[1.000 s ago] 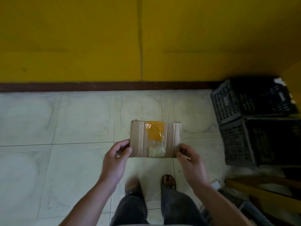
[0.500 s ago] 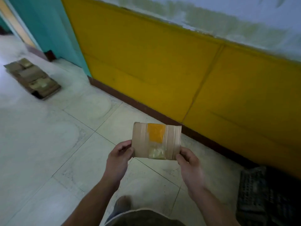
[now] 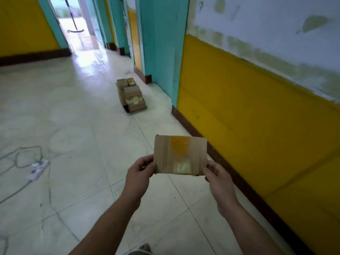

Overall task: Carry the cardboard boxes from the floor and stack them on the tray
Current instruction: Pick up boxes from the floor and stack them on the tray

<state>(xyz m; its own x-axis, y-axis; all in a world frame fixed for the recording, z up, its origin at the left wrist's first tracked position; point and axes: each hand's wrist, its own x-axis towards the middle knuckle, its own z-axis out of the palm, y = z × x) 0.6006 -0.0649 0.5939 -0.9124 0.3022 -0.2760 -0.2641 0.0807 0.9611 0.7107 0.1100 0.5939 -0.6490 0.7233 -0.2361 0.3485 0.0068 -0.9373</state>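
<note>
**Tiled hallway, one box held up in both hands, tray stack far ahead**

Pale tiled floor (image 3: 73, 116) runs down a hallway. All places are given from the held cardboard box (image 3: 181, 155).

- Cardboard box: flat, brown, held in the air low in the view, broad face toward the camera. An orange patch (image 3: 179, 147) sits at the top middle under clear tape, with a pale patch below it.
- Left hand (image 3: 139, 173): at the box's left edge, pinching it, thumb on the near face and fingers curled behind.
- Right hand (image 3: 219, 183): at the box's lower right corner, pinching it the same way, thumb in front and fingers behind.
- Tray (image 3: 137, 111): on the floor well beyond the box and a bit left of it. Only the near rim shows.
- Stacked boxes (image 3: 131, 94): brown, on the tray, several layers. Too blurred for an exact count.
- Yellow wall (image 3: 248, 116): right of the box, dark skirting at the floor, worn white paint above.
- Teal pillar (image 3: 163, 43): beyond the box, just right of the tray.
- Power strip (image 3: 37, 169): white, on the floor far left of the box, with a looped cable (image 3: 18, 155) beside it.
- Doorway (image 3: 73, 21): bright, far beyond the box, up left.
</note>
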